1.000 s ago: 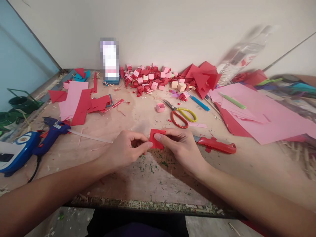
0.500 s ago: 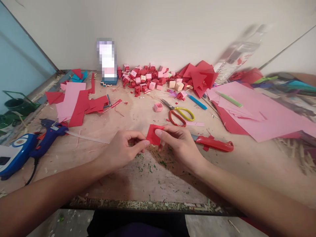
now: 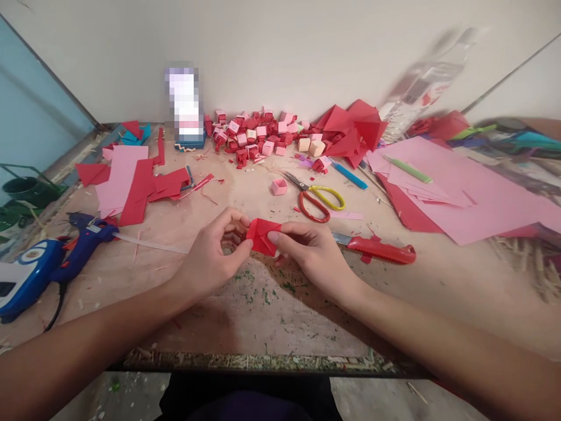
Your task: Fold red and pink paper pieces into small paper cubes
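Observation:
A small piece of folded red paper (image 3: pixel 264 235) is held up between my two hands, above the tabletop, with crease lines and flaps showing on its face. My left hand (image 3: pixel 221 245) pinches its left edge between thumb and fingers. At the right edge, my right hand (image 3: pixel 311 248) grips it with the thumb on the near face; the other fingers are partly hidden behind. Beyond the paper lie a small pink paper box (image 3: pixel 279 187) and scissors (image 3: pixel 314 199) with one red and one yellow handle. A red-handled knife (image 3: pixel 381 250) rests right of my right hand.
Many small red and pink paper boxes (image 3: pixel 258 137) are heaped by the wall. Pink sheets (image 3: pixel 460 190) lie at right, red and pink pieces (image 3: pixel 135 190) at left. A blue glue gun (image 3: pixel 90 237), a lit phone (image 3: pixel 184 102) and a clear bottle (image 3: pixel 427 85) stand around.
The red paper has gone from a flat square to a wider shape with visible folded flaps. My left hand has moved up onto its left edge. The view has shifted slightly.

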`<move>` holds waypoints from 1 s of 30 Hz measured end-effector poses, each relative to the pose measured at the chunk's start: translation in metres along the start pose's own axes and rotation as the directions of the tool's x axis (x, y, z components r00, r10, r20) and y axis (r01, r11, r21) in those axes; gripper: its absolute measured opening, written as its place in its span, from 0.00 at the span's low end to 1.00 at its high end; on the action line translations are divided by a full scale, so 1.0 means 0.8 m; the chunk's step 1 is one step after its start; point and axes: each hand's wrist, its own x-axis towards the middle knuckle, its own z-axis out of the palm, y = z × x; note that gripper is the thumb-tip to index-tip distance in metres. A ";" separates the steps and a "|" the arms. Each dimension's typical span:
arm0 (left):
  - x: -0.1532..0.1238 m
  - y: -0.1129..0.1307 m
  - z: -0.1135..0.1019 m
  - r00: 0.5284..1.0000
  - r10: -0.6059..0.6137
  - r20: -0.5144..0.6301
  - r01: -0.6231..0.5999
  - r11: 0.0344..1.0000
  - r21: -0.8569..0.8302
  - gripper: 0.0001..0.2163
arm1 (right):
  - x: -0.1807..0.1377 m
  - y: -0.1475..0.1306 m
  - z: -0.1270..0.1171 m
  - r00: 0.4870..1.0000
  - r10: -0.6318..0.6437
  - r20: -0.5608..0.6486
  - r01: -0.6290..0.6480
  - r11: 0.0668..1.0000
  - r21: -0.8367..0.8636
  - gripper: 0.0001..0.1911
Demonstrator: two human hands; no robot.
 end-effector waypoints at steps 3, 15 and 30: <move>0.003 -0.001 -0.002 0.999 -0.032 -0.023 0.031 0.998 -0.057 0.07 | 0.001 0.001 -0.002 1.000 -0.024 -0.003 0.024 0.999 -0.027 0.13; 0.002 -0.002 -0.003 1.000 -0.028 0.011 0.029 0.996 -0.079 0.08 | 0.000 0.004 -0.006 0.991 -0.059 0.121 0.074 0.990 -0.122 0.10; 0.008 0.000 -0.005 0.986 -0.105 -0.133 0.087 0.988 -0.131 0.05 | 0.001 0.001 -0.003 0.998 -0.062 -0.027 0.063 0.997 0.043 0.09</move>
